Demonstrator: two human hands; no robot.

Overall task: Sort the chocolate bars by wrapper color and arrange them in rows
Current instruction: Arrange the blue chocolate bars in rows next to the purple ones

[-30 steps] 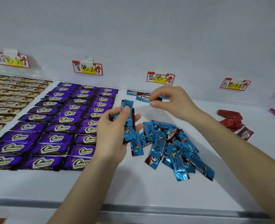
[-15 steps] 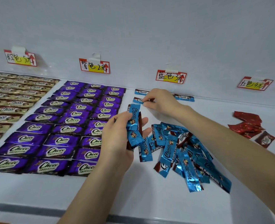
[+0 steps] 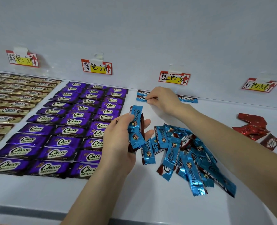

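Purple bars [image 3: 66, 130] and gold bars [image 3: 12, 101] lie in rows. My left hand [image 3: 118, 143] grips some blue bars [image 3: 135, 125]; my right hand [image 3: 163, 101] pinches one blue bar [image 3: 141, 98] by the wall. The blue pile [image 3: 186, 156] and red pile [image 3: 251, 127] wait.

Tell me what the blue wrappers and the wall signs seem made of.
The blue wrappers look like glossy metallised plastic film: they glint, crinkle, and have crimped ends. The wall signs seem matte paper or card, hand-lettered in marker, hung with what may be clear tape.
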